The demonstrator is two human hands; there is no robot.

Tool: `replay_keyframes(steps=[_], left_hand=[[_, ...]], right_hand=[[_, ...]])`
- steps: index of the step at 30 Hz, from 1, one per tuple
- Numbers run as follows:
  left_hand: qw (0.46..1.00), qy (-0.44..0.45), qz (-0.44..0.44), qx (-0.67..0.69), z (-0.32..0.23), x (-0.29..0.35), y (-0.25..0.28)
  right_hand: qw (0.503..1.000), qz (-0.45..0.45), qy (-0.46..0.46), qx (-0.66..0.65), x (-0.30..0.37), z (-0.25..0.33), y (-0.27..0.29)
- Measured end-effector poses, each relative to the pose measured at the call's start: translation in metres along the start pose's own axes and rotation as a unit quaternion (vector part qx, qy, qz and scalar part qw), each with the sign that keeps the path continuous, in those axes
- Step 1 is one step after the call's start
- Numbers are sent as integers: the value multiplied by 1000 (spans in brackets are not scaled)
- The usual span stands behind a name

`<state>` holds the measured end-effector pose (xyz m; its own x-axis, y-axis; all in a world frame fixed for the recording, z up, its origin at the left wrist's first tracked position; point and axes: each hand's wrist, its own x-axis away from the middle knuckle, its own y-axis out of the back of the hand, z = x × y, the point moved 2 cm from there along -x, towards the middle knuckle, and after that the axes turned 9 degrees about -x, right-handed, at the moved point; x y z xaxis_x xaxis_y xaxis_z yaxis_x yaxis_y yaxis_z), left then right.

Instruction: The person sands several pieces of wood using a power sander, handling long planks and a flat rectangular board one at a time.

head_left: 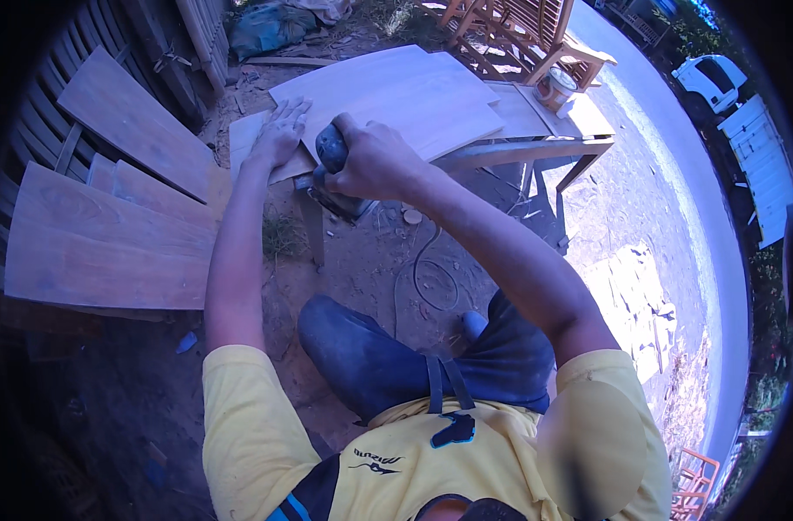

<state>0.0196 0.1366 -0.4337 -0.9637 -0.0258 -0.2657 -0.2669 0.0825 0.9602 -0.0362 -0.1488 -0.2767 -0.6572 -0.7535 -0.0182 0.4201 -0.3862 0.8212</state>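
Observation:
My right hand is wrapped round the dark rounded grip of a power sander. The sander sits at the near left edge of a wide, pale wooden panel, and its flat base shows below my wrist. My left hand lies with fingers stretched out on the panel's left end, just left of the sander. Beneath, a wooden work table carries the panel and other flat boards. How the sander's underside meets the wood is hidden.
Several curved wooden boards lean at the left by a slatted fence. A cord loops on the dirt below the table. A small bucket stands on the table's right end, near wooden chair frames. Beyond runs a road.

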Motion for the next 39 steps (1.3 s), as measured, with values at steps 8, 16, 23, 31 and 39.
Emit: replay_keyframes(steps=[8,16,23,31,39], left_hand=[[992,113,23,-56,-23,3,5],[991,131,4,16,-31,2,14],[972,176,-154,19,13,31,19],[884,306,-338,98,-80,149,49],[803,393,-269,360,-209,252,-17]], right_hand=[[992,-85,-86,44,-28,-147,84],[957,-154,-243,34,-55,-280,181],[999,-28,34,-5,-69,-87,54],[998,15,66,9,-59,-116,57],[981,-126,-118,85,-109,-306,184]])
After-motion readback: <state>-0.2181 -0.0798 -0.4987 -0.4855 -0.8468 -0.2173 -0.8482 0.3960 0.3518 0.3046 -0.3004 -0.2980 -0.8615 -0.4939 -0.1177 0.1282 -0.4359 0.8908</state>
